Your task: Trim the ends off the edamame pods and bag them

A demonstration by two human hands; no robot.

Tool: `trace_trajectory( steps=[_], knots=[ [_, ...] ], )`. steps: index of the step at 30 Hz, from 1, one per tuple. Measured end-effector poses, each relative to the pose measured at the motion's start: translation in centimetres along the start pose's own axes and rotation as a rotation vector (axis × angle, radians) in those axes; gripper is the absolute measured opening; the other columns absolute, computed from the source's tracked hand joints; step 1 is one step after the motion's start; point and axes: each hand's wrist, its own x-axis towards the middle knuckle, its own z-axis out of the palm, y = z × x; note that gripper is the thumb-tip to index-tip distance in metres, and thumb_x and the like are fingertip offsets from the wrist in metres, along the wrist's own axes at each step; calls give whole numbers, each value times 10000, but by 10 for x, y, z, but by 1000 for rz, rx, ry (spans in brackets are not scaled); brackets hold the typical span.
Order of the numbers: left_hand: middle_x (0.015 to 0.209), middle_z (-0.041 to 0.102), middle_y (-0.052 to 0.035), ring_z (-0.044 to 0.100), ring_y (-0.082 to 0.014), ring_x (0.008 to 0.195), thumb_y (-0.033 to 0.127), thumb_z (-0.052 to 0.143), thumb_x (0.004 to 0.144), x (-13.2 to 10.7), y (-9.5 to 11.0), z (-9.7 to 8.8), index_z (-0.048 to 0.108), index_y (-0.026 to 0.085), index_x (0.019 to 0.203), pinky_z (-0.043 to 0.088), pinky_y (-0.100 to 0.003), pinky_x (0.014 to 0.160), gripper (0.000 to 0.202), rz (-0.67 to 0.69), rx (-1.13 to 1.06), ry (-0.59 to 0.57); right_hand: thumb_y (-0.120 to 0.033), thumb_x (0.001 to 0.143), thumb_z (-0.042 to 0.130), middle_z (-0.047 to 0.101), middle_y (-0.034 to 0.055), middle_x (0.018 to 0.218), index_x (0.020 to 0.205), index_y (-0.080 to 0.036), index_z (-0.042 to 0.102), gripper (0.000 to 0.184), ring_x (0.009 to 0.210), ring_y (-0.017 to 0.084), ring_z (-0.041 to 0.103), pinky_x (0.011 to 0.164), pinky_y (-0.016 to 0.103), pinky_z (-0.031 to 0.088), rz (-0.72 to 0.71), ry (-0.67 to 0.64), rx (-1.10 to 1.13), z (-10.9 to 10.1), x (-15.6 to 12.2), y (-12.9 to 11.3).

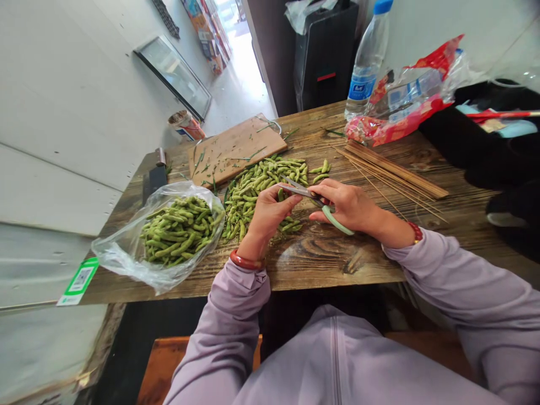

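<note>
My right hand is wrapped round a pair of scissors with pale green handles. Their blades point left and stand apart at my left hand. Between the thumb and fingers of that hand is a green soybean pod, beside the lower blade. Behind and under my left hand spreads a loose pile of soybean pods. To the left a clear plastic bag lies open with a heap of pods in it. A few pods lie apart, just beyond the scissors.
A wooden cutting board with green scraps lies behind the pile. A cleaver rests at the left edge. On the right are bamboo skewers, a water bottle, red plastic packaging and black cloth.
</note>
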Motion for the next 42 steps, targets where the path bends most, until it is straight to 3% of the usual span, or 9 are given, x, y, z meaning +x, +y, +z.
trace_trajectory(
  steps=[5, 15, 21, 27, 34, 42],
  knots=[
    [670, 609, 34, 407, -37, 478, 353, 855, 673, -1, 0, 3, 736, 156, 820, 309, -196, 434, 273, 18, 33, -10, -419, 845, 755, 660, 108, 1071, 1258, -156, 611, 510, 775, 205, 645, 698, 323, 506, -13, -1, -20, 2, -1, 0],
    [555, 485, 58, 380, -41, 441, 413, 812, 729, -1, 1, -3, 702, 147, 804, 268, -197, 416, 297, 14, 34, -54, -424, 904, 682, 665, 113, 1013, 1188, -140, 635, 404, 741, 204, 618, 680, 323, 492, -21, -5, -60, 2, 0, 1],
    [558, 487, 64, 386, -38, 435, 366, 803, 722, 1, 2, -4, 684, 148, 809, 258, -192, 412, 263, 2, 53, -4, -397, 915, 669, 676, 120, 1033, 1165, -161, 644, 344, 901, 260, 661, 765, 352, 517, -14, -2, -40, 4, 0, 2],
    [571, 475, 80, 384, -30, 435, 323, 839, 668, 4, 3, -6, 600, 172, 793, 258, -169, 403, 309, -68, -145, 44, -428, 884, 706, 672, 100, 1021, 1184, -185, 629, 393, 858, 252, 645, 773, 375, 517, 13, 121, 39, 6, 2, 10],
    [730, 645, 18, 455, -26, 485, 262, 845, 662, 5, 2, -8, 589, 170, 855, 278, -141, 414, 333, -106, -332, -8, -428, 841, 758, 653, 106, 1067, 1244, -187, 607, 493, 840, 243, 646, 736, 361, 528, -21, 124, 39, 5, 1, 5],
    [726, 664, 17, 459, -20, 487, 253, 833, 681, 3, -1, -4, 564, 164, 820, 303, -133, 427, 316, -106, -360, -69, -417, 837, 759, 647, 104, 1100, 1271, -193, 589, 516, 835, 234, 652, 745, 359, 534, -21, 68, 32, 5, 0, 3]
  ],
)
